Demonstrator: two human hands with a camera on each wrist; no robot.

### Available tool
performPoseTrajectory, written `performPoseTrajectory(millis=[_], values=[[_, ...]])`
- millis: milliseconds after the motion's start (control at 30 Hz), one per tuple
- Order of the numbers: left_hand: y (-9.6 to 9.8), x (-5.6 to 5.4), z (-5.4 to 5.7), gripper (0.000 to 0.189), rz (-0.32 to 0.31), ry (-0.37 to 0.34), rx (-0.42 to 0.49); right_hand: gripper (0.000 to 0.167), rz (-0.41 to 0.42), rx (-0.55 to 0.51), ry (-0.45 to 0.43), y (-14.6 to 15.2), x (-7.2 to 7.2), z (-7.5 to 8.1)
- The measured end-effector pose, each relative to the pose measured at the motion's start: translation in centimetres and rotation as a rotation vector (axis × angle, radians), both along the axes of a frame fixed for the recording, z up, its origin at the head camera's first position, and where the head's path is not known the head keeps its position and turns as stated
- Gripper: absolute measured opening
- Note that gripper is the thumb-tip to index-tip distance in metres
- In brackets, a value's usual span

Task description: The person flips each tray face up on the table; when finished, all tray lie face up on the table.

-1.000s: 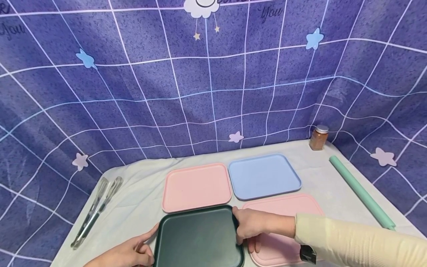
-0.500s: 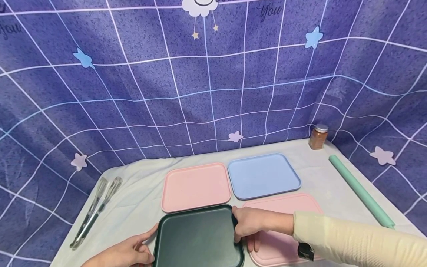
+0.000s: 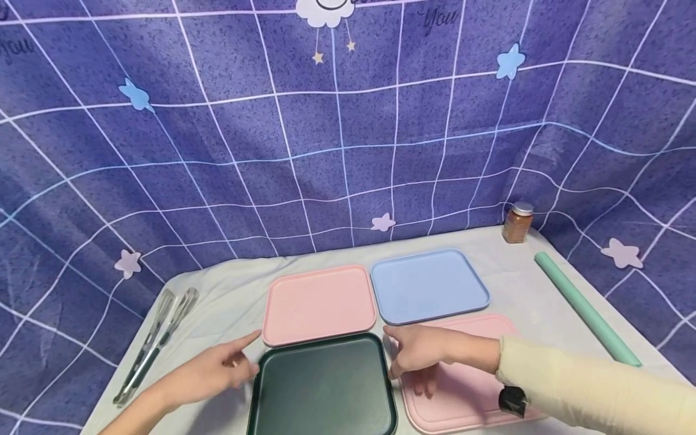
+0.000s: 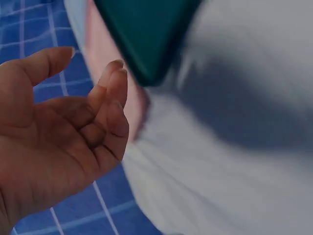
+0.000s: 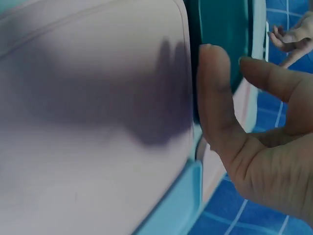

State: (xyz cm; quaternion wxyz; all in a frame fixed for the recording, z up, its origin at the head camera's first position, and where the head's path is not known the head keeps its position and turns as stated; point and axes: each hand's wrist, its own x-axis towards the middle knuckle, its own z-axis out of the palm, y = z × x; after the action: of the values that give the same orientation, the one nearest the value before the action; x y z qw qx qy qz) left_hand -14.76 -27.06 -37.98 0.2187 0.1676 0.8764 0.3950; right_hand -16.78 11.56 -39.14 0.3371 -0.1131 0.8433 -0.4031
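Both hands have let go of the dark green tray (image 3: pixel 324 386): left hand (image 3: pixel 209 373) and right hand (image 3: pixel 421 350) hover beside it, fingers relaxed, holding nothing. The square, glossy tray lies flat on the table's near edge.

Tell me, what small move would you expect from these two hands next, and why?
Probably drawing both hands back. The dark green tray lies flat on the cloth, squared beside the three other trays, and the left hand and right hand hover open just off its edges, gripping nothing.
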Motion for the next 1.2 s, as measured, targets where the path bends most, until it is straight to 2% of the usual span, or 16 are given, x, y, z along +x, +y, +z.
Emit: performPoseTrajectory(millis=[33, 100, 233, 433, 533, 667, 833, 933, 1067, 1200], values=[[0.7, -0.2, 0.5, 0.073, 0.003, 0.004, 0.007, 0.099, 0.006, 0.002, 0.005, 0.6, -0.1, 0.3], [2.4, -0.3, 1.2, 0.071, 0.005, 0.01, 0.018, 0.097, 0.039, 0.013, 0.033, 1.9, -0.3, 0.8], [6.4, -0.5, 1.4, 0.069, -0.025, 0.009, 0.073, 0.089, 0.083, 0.061, 0.073, 5.2, -0.5, 1.8], [12.3, -0.5, 0.1, 0.07, -0.072, -0.107, 0.16, 0.081, 0.046, 0.142, 0.065, 10.5, -0.1, 2.7], [14.8, -0.5, -0.9, 0.07, -0.076, -0.192, 0.164, 0.081, 0.021, 0.206, 0.068, 13.2, 0.3, 2.7], [17.6, -0.1, -2.1, 0.071, -0.072, -0.243, 0.131, 0.085, -0.023, 0.302, 0.077, 16.4, 1.0, 2.2], [20.1, 0.2, -3.0, 0.076, -0.078, -0.258, 0.064, 0.092, -0.1, 0.333, 0.068, 19.2, 1.8, 1.2], [21.1, 0.2, -3.3, 0.082, -0.09, -0.277, 0.028, 0.097, -0.14, 0.341, 0.027, 20.2, 2.3, 0.5], [21.8, 0.1, -3.6, 0.087, -0.124, -0.311, -0.017, 0.097, -0.186, 0.337, -0.034, 21.1, 2.8, -0.4], [22.0, 0.1, -3.8, 0.089, -0.161, -0.341, -0.048, 0.099, -0.204, 0.267, -0.073, 21.7, 3.1, -1.2]])
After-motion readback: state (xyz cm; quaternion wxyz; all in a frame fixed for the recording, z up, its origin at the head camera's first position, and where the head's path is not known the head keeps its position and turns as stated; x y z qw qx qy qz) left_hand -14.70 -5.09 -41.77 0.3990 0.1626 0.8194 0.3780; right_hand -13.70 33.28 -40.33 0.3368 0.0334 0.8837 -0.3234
